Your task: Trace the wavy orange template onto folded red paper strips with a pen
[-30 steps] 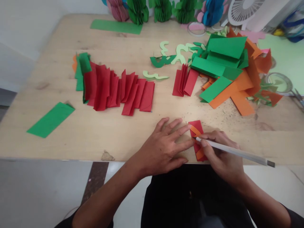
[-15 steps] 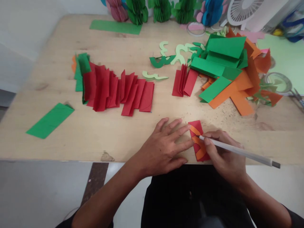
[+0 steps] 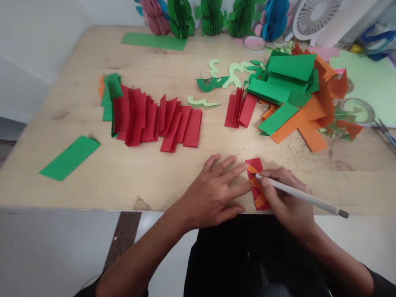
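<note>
My left hand [image 3: 218, 192] lies flat with its fingers spread, the fingertips pressing the left edge of a small red paper strip [image 3: 256, 163]. On that strip rests an orange paper cutout [image 3: 260, 201] with a curved outline. In my right hand [image 3: 289, 202] is a white pencil [image 3: 305, 197], pinched near its tip and slanting down to the right. The pencil's point touches the cutout's inner edge on the red paper. Part of the cutout is hidden by my right thumb and fingers.
Folded red papers [image 3: 151, 119] and a green strip [image 3: 71, 157] lie to the left. Green folded papers [image 3: 291, 68] and orange papers [image 3: 315, 134] are heaped at the right. Light green scraps [image 3: 202, 102], tape rolls [image 3: 359, 110], scissors [image 3: 385, 134] and a small white fan [image 3: 317, 16] stand or lie around.
My right hand and the pencil have shifted slightly left, the pencil tip moving along the orange cutout's edge. My left hand stays in place. The camera view has tilted slightly.
</note>
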`<action>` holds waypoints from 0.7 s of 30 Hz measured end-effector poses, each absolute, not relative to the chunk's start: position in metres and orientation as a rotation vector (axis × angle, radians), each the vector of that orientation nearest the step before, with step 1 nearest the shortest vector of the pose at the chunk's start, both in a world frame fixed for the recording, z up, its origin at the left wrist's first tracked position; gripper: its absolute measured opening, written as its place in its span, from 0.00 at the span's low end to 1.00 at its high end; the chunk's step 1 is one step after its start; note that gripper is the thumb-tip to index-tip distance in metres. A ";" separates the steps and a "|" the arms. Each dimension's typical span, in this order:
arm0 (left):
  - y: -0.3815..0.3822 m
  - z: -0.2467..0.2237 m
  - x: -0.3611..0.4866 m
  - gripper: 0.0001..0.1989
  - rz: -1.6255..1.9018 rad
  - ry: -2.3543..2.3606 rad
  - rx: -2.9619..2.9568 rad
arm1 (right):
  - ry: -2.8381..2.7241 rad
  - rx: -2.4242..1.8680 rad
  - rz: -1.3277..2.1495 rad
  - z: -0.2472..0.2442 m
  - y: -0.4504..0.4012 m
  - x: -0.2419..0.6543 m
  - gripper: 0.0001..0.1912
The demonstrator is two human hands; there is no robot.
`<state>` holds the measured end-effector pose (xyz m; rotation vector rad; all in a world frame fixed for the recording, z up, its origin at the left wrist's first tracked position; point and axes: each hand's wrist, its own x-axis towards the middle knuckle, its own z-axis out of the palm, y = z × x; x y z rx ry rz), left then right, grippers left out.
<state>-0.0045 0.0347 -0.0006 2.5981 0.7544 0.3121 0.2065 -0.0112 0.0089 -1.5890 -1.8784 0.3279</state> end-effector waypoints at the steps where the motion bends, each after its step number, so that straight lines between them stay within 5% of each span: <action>1: 0.035 0.000 -0.004 0.24 0.308 0.756 2.598 | -1.884 -1.573 0.346 0.009 -0.011 0.206 0.03; 15: 0.034 -0.001 -0.005 0.21 0.451 0.751 2.514 | -1.849 -1.476 0.265 0.005 -0.029 0.228 0.12; 21: 0.018 0.005 0.010 0.08 0.831 1.057 2.291 | -1.926 -1.480 0.211 -0.001 -0.033 0.235 0.12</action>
